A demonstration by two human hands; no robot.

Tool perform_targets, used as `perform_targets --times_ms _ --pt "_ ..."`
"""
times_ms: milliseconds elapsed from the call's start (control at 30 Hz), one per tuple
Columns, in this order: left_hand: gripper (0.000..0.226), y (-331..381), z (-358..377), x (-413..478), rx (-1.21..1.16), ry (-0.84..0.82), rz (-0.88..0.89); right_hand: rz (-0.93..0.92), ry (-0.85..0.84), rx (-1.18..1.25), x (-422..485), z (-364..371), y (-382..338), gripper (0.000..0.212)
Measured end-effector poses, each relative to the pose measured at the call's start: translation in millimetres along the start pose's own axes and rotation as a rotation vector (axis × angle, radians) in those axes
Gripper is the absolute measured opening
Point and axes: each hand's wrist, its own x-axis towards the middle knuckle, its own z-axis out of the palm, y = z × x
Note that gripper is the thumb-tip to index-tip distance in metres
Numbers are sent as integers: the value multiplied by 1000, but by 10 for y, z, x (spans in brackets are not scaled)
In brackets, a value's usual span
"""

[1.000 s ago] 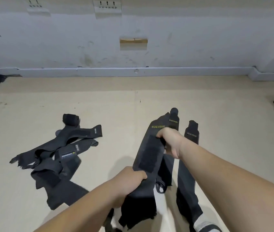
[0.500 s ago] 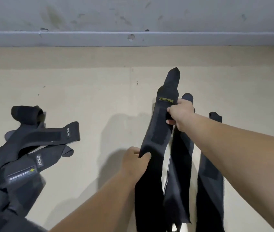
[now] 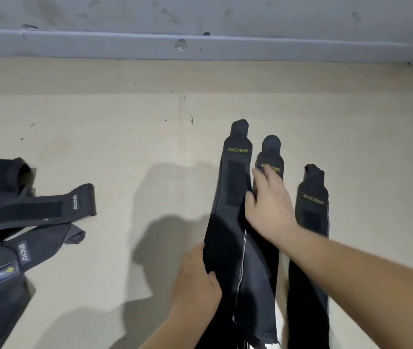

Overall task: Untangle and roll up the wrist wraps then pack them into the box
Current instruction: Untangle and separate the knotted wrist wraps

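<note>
Three black XUEYING wrist wraps lie straightened and side by side on the beige desk [image 3: 124, 137], their tabbed ends pointing toward the wall. The leftmost wrap [image 3: 228, 222] serves as reference: yellow label near its far end, a dark hook-and-loop patch below it. The left hand [image 3: 195, 280] grips this wrap at its near left edge, fingers curled over the fabric. The right hand [image 3: 268, 210], blurred, lies flat with fingers extended; its thumb touches the right edge of the leftmost wrap, and its fingers cover the label of the middle wrap [image 3: 272, 152], which lies just right of the reference wrap and partly beneath it. The third wrap [image 3: 312, 215] lies further right, apart from the middle one, with the right forearm crossing its near part. Well to the left of the reference wrap, a tangled pile of black wrist wraps [image 3: 24, 215] reaches the picture's edge, white-lettered labels showing. Beyond the wraps' far ends, a grey moulding [image 3: 124, 44] runs along the foot of the scuffed wall.
</note>
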Motion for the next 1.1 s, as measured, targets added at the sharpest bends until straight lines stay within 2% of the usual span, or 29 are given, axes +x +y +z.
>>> perform_targets --times_ms 33,100,133,200,333,533,667,867,1100 --pt "62 11 9 1 14 -2 5 41 -64 -133 -259 33 80 67" --pt "62 35 36 -14 49 -5 12 289 -273 -282 -682 91 222 76" --pt "62 36 51 -16 48 0 15 398 -351 -282 -835 121 269 79" --pt "62 37 92 -21 45 8 21 465 -377 -250 -1013 194 314 87" --pt "59 16 123 5 53 3 63 463 -304 -200 -1029 354 264 97" --pt "63 70 104 -55 2 89 77 470 -276 -167 -1105 484 265 78" --pt "63 20 38 -5 -78 138 -22 468 -258 -162 -1124 485 330 74" --pt "66 -13 96 -81 -61 7 19 429 -274 -196 -1168 505 415 89" --pt "69 185 265 -73 67 -88 92 393 -316 -242 -1062 392 660 77"
